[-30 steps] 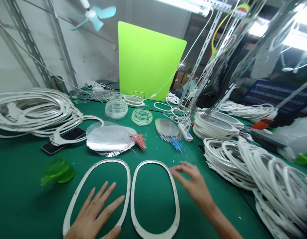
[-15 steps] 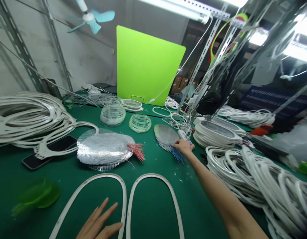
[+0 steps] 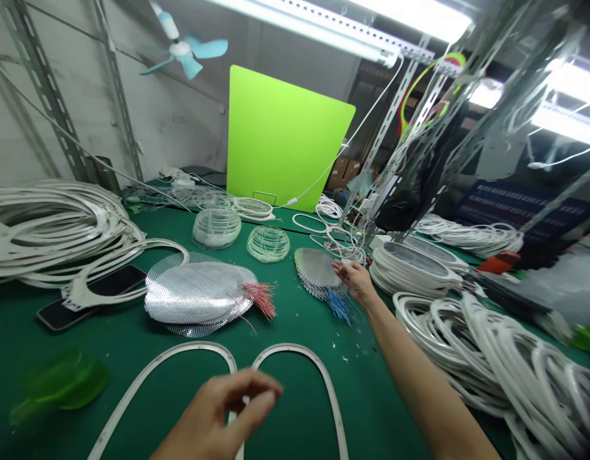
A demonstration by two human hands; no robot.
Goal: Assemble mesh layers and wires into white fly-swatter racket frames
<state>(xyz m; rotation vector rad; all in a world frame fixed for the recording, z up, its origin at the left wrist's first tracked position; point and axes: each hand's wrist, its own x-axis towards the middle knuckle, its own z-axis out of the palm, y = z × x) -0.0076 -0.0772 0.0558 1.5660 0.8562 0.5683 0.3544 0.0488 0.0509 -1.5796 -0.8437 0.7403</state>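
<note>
My right hand [image 3: 355,281] reaches out over the right edge of a stack of oval metal mesh sheets [image 3: 315,267] with blue wires [image 3: 340,306]. Its fingers are slightly apart, and I see nothing held in them; whether they touch the mesh I cannot tell. Closer to me, my left hand [image 3: 223,412] hovers over the inner sides of two white U-shaped frames [image 3: 318,367], partly hiding them. Its fingers are curved and a little blurred, with a gap to the thumb and nothing between. Left of centre lies a bigger stack of mesh sheets [image 3: 194,294] with red wires [image 3: 260,299].
White frames [image 3: 50,230] are heaped at the left, beside a phone [image 3: 60,317] under one frame. More frames [image 3: 443,338] crowd the right side. Two wire coils [image 3: 216,227] sit behind the mesh. A translucent green object [image 3: 68,383] lies front left; a lime board [image 3: 288,137] stands behind.
My left hand has risen and moved right, its fingers curling from a spread pose. My right hand has shifted off the blue wires toward the upper mesh edge, its fingers loosened.
</note>
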